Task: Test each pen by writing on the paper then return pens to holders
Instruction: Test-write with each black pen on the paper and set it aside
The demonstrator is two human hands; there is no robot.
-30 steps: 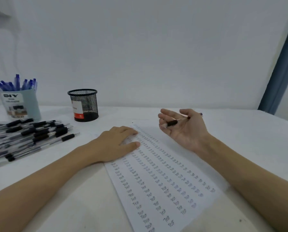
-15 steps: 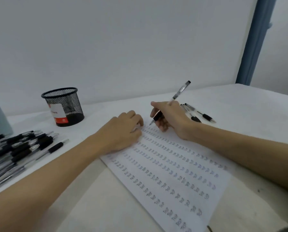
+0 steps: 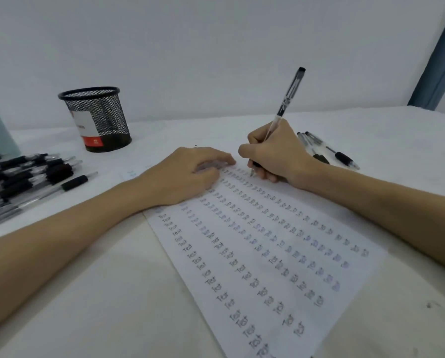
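Where it hovered before, the right hand [image 3: 278, 153] lowered its pen [image 3: 284, 104] onto the paper [image 3: 267, 254].

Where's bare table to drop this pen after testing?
Free: between the mesh cup and the right hand; also near the table edge, left of the paper. Crowded: pen pile far left, two pens behind the right wrist.

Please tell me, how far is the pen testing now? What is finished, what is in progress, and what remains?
Done: the paper carries many rows of test marks. In hand: the right hand writes with a pen near the sheet's top, while the left hand presses the paper. Left: the black pens lie loose, and the mesh holder looks empty.
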